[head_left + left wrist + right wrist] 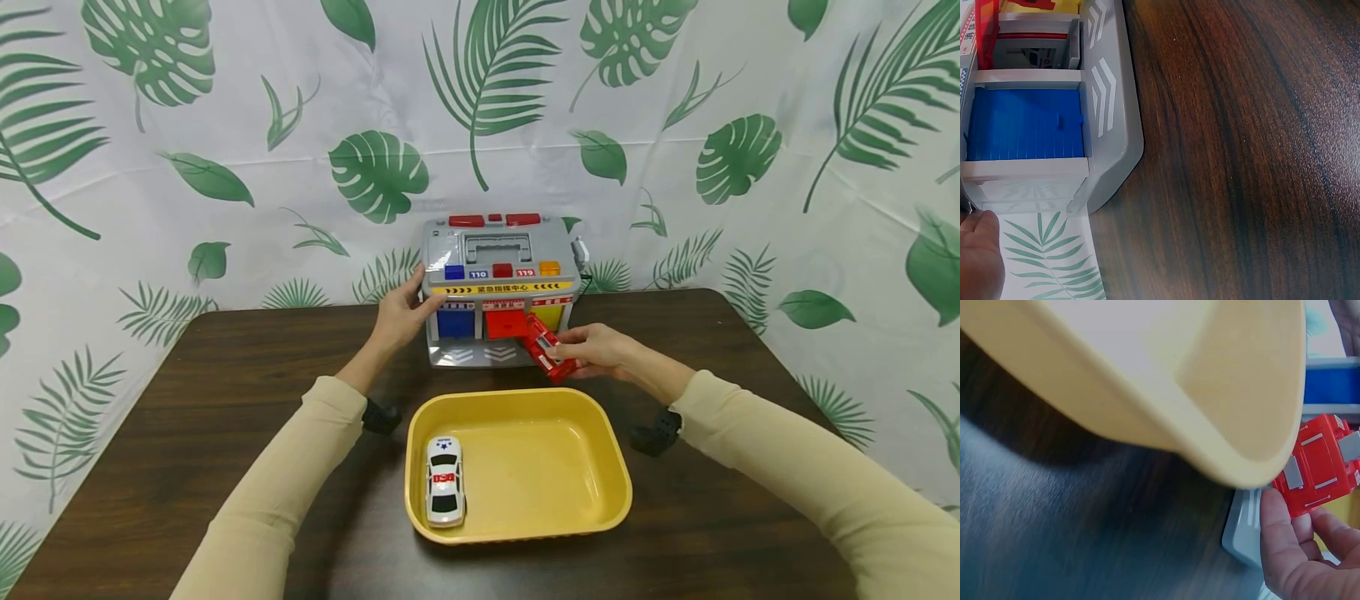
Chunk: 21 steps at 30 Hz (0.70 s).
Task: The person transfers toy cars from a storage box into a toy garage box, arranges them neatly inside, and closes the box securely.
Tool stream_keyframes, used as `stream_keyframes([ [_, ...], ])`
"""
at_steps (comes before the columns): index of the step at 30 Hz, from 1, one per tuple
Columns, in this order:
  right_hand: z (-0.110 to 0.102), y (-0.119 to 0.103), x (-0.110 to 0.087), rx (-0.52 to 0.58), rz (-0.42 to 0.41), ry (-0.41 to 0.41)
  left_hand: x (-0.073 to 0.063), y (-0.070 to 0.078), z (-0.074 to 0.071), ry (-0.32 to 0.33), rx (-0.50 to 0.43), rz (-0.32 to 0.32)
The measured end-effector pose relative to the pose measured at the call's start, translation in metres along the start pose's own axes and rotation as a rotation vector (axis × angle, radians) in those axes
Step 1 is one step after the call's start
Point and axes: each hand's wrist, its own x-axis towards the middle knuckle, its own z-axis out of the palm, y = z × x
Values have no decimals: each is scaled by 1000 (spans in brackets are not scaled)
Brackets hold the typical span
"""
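A grey toy rescue station (487,275) with a blue door (456,323), a red door (506,323) and a yellow door stands at the back of the table. The red door is swung up from the middle bay, which shows as a dark opening in the left wrist view. My left hand (399,318) rests against the station's left side, thumb toward the front corner. Between thumb and fingers, my right hand (600,350) grips a red toy fire truck (549,350), tilted, its far end overlapping the red door's right edge in the head view.
A yellow tray (517,533) sits in front of the station, with a white toy police car (445,482) along its left side. The brown wooden table (247,375) ends at a leaf-patterned cloth (285,192) behind.
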Motion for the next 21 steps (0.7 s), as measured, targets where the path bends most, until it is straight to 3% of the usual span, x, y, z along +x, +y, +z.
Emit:
stream_keyframes([
  [3, 6, -3, 2, 0, 2, 1, 0, 0, 0, 5, -7, 8],
  [8, 15, -9, 7, 9, 20, 7, -12, 26, -5, -19, -28, -2],
  [10, 19, -11, 9, 15, 30, 8, -13, 29, -5, -28, -41, -7],
  [15, 26, -14, 16, 42, 56, 18, 0, 2, 0, -18, -44, 5],
  [21, 35, -17, 22, 87, 66, 25, 1, -3, 1, -2, -12, 10],
])
